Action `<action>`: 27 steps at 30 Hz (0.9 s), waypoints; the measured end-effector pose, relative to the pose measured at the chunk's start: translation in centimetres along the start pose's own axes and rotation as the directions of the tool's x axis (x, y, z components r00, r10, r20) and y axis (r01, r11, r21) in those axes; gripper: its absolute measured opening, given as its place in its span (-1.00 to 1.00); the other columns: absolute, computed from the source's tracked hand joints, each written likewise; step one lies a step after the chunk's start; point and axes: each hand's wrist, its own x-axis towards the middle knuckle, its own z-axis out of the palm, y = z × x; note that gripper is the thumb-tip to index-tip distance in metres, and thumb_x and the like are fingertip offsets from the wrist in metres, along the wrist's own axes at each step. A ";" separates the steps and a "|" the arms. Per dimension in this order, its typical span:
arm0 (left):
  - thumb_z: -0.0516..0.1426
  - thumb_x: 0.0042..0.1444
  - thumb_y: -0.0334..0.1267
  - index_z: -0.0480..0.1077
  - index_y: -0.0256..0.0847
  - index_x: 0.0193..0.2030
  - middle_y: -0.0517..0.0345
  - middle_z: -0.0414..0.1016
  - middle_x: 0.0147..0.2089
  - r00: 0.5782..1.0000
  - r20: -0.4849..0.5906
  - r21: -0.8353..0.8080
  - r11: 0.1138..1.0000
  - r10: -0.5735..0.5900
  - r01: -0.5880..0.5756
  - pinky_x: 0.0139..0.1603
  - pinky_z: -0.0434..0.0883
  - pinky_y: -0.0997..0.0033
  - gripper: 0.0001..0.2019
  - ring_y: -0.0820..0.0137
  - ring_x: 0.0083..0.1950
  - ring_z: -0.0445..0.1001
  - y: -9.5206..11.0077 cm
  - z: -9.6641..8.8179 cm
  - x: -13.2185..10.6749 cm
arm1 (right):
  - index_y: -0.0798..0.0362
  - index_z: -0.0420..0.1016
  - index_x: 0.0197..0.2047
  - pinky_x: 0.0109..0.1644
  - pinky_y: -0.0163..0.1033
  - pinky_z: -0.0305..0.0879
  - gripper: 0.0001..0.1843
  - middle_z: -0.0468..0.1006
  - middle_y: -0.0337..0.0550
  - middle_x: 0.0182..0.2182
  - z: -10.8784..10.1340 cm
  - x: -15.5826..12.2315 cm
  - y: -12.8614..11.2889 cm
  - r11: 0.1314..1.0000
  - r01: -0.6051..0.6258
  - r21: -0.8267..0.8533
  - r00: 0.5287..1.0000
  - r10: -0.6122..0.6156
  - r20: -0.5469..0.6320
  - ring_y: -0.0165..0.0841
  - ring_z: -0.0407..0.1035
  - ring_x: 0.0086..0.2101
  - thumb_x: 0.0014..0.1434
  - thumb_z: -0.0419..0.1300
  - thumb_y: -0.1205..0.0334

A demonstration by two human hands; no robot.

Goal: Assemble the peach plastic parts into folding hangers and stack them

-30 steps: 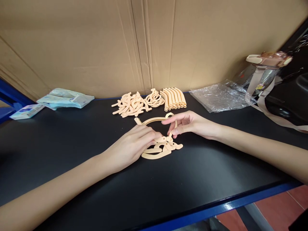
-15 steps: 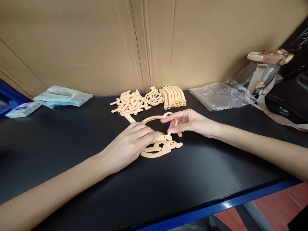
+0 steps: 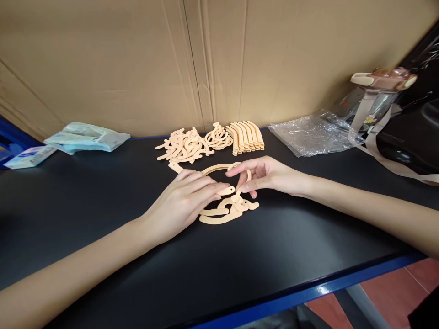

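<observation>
I see loose beige pieces (image 3: 219,220) nearest me on the black table (image 3: 291,256); just beyond, the left hand (image 3: 187,194) grasps a holed strip (image 3: 225,191), the right (image 3: 263,177) pinches a curved hook (image 3: 248,174). Farther back lie heaped parts (image 3: 185,147) and stacked bars (image 3: 245,137).

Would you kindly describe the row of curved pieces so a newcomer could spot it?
At the far edge of the black table, in front of the cardboard, find the clear plastic bag. Left of it lies the row of curved pieces, set side by side and bending alike, unlike the jumbled pile farther left.
</observation>
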 end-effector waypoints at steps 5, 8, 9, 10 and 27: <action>0.00 0.34 -0.38 0.37 -0.23 0.03 0.13 0.56 -0.12 0.998 0.006 -0.096 0.993 -0.068 0.068 -0.08 0.29 0.39 -0.80 0.42 -0.12 0.45 0.0 0.1 0.1 | 0.02 0.55 0.02 -0.33 -0.36 0.32 -0.59 0.60 -0.25 -0.33 -0.5 0.0 0.5 0.996 0.062 0.057 0.998 -0.061 -0.022 -0.52 0.40 -0.44 0.07 0.37 0.35; 0.00 0.34 -0.38 0.37 -0.19 -0.02 0.16 0.54 -0.12 0.993 0.013 -0.164 0.979 -0.118 0.118 -0.07 0.32 0.41 -0.83 0.44 -0.14 0.43 0.1 0.1 0.0 | -0.04 0.54 0.05 -0.32 -0.35 0.29 -0.58 0.58 -0.26 -0.31 -1.1 0.1 1.0 0.994 0.091 0.059 0.995 -0.089 -0.038 -0.52 0.38 -0.42 0.09 0.37 0.30; 0.00 0.34 -0.39 0.36 -0.19 -0.02 0.15 0.53 -0.12 0.993 0.014 -0.176 0.977 -0.117 0.117 -0.07 0.32 0.41 -0.83 0.44 -0.14 0.43 0.1 0.1 0.0 | -0.05 0.54 0.05 -0.31 -0.35 0.28 -0.58 0.57 -0.27 -0.31 -1.2 0.1 1.1 0.994 0.094 0.054 0.995 -0.092 -0.039 -0.52 0.37 -0.42 0.10 0.37 0.29; -0.01 0.34 -0.39 0.36 -0.19 -0.02 0.14 0.53 -0.12 0.994 0.014 -0.184 0.976 -0.113 0.113 -0.07 0.33 0.40 -0.83 0.43 -0.14 0.43 0.2 0.1 0.0 | -0.06 0.54 0.05 -0.31 -0.34 0.28 -0.59 0.57 -0.26 -0.31 -1.3 0.1 1.1 0.994 0.097 0.048 0.995 -0.095 -0.035 -0.51 0.37 -0.41 0.10 0.37 0.28; 0.01 0.32 -0.43 0.34 -0.19 0.02 0.15 0.51 -0.12 0.996 -0.010 -0.207 0.975 -0.088 0.084 -0.01 0.33 0.40 -0.81 0.41 -0.10 0.40 -0.1 0.4 -0.4 | 0.00 0.56 0.00 -0.37 -0.35 0.28 -0.63 0.60 -0.22 -0.35 -0.7 0.0 0.5 0.996 0.084 0.027 0.996 -0.084 -0.029 -0.45 0.40 -0.37 0.09 0.35 0.32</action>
